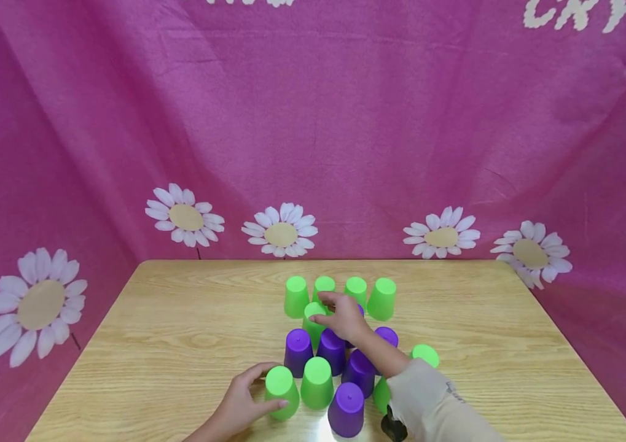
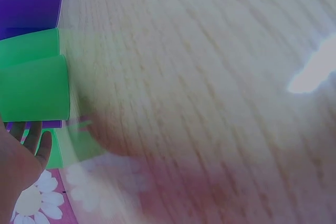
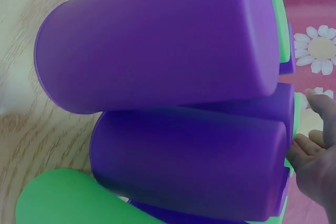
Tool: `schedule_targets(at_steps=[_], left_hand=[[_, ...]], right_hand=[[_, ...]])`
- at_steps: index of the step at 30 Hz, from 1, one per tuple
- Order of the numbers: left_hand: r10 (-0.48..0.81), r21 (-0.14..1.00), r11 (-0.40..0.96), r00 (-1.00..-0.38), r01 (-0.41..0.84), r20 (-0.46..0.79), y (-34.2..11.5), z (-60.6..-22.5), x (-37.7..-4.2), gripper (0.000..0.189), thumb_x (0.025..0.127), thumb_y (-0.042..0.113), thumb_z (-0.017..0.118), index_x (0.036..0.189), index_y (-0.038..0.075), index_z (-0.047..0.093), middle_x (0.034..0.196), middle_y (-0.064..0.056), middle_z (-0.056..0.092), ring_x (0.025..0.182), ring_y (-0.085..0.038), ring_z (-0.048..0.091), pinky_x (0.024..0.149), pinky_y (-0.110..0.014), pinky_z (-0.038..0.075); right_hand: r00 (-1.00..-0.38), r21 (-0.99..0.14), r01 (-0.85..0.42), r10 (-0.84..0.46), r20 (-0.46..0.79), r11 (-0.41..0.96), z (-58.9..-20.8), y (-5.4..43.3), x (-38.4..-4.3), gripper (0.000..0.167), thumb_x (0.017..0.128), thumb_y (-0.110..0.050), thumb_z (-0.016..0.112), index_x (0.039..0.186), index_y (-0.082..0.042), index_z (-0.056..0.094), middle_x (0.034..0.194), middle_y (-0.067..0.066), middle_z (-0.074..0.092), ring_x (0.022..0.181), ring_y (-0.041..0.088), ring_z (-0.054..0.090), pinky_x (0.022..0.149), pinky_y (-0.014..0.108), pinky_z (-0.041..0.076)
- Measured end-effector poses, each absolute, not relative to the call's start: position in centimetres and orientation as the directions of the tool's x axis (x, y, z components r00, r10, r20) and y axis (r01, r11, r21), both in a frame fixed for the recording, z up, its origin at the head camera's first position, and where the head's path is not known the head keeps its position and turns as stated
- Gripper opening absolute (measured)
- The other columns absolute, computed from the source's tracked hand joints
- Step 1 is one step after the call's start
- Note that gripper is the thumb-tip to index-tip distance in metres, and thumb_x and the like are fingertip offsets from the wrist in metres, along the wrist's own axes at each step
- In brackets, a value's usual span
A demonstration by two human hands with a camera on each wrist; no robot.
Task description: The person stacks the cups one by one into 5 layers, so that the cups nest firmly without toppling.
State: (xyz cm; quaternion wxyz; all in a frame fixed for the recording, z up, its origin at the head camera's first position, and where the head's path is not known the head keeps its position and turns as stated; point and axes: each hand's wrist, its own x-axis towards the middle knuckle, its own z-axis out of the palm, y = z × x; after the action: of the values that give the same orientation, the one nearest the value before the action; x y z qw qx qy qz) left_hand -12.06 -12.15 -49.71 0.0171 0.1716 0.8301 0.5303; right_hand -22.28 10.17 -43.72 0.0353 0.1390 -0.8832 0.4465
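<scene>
Upside-down plastic cups in green and purple stand grouped on the table. At the front left, my left hand (image 1: 238, 402) grips a green cup (image 1: 281, 383), thumb on its near side and fingers round the back. The left wrist view shows fingers (image 2: 32, 137) partly hidden behind a green cup (image 2: 34, 90). My right hand (image 1: 346, 316) reaches over the group to a green cup (image 1: 313, 325) in the middle, its thumb across the front and a finger beyond the top. Several purple cups (image 1: 297, 353) surround it; one purple cup (image 3: 157, 45) looms large in the right wrist view.
A back row of green cups (image 1: 381, 299) stands beyond the right hand. Nearest the front is a purple cup (image 1: 347, 411), beside another green cup (image 1: 317, 383). The right sleeve (image 1: 429, 399) partly covers green cups at the right. A pink daisy-print cloth (image 1: 346, 153) hangs behind the wooden table (image 1: 191, 325).
</scene>
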Motion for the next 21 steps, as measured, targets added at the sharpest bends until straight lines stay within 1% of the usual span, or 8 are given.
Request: schedule_targets(at_steps=[5,7,14,18,21], left_hand=[[0.305,0.876,0.395,-0.939,0.279,0.161,-12.10,-49.71,-11.97,0.055,0.070,0.029,0.080,0.117,0.009,0.059,0.108,0.000,0.066,0.098,-0.007,0.058,0.089,-0.030,0.049],[0.305,0.875,0.395,-0.938,0.280,0.163,-12.06,-49.73,-11.96,0.055,0.070,0.029,0.080,0.117,0.009,0.059,0.108,0.000,0.066,0.098,-0.007,0.058,0.088,-0.029,0.049],[0.309,0.869,0.388,-0.932,0.307,0.191,-12.01,-49.88,-11.94,0.054,0.070,0.026,0.080,0.116,0.008,0.059,0.108,-0.002,0.066,0.096,-0.006,0.059,0.086,-0.027,0.050],[0.309,0.860,0.393,-0.928,0.326,0.210,-12.04,-49.91,-11.87,0.053,0.070,0.026,0.080,0.116,0.008,0.059,0.107,-0.003,0.066,0.095,-0.006,0.059,0.085,-0.027,0.050],[0.304,0.863,0.398,-0.932,0.311,0.196,-12.03,-49.85,-11.91,0.054,0.070,0.026,0.080,0.116,0.008,0.059,0.107,-0.002,0.066,0.096,-0.006,0.059,0.086,-0.026,0.050]], right_hand=[[-0.953,-0.743,-0.297,-0.232,0.194,0.600,-43.73,9.85,-22.24,0.043,0.073,-0.008,0.076,0.111,0.007,0.062,0.104,0.020,0.067,0.095,0.032,0.064,0.082,0.040,0.054],[-0.951,-0.731,-0.304,-0.239,0.196,0.610,-43.79,9.78,-22.24,0.042,0.073,-0.008,0.076,0.110,0.007,0.062,0.103,0.020,0.067,0.094,0.032,0.064,0.081,0.040,0.054],[-0.964,-0.721,-0.255,-0.226,0.138,0.645,-44.02,9.52,-22.26,0.051,0.072,-0.008,0.078,0.116,0.008,0.058,0.109,0.022,0.065,0.098,0.032,0.063,0.082,0.039,0.054],[-0.970,-0.713,-0.224,-0.219,0.102,0.665,-43.97,9.34,-22.11,0.053,0.071,-0.009,0.078,0.117,0.008,0.058,0.110,0.023,0.064,0.100,0.032,0.062,0.084,0.040,0.053],[-0.969,-0.704,-0.227,-0.225,0.098,0.672,-43.80,9.22,-22.07,0.052,0.072,-0.009,0.078,0.117,0.008,0.058,0.109,0.022,0.065,0.100,0.033,0.062,0.084,0.040,0.053]])
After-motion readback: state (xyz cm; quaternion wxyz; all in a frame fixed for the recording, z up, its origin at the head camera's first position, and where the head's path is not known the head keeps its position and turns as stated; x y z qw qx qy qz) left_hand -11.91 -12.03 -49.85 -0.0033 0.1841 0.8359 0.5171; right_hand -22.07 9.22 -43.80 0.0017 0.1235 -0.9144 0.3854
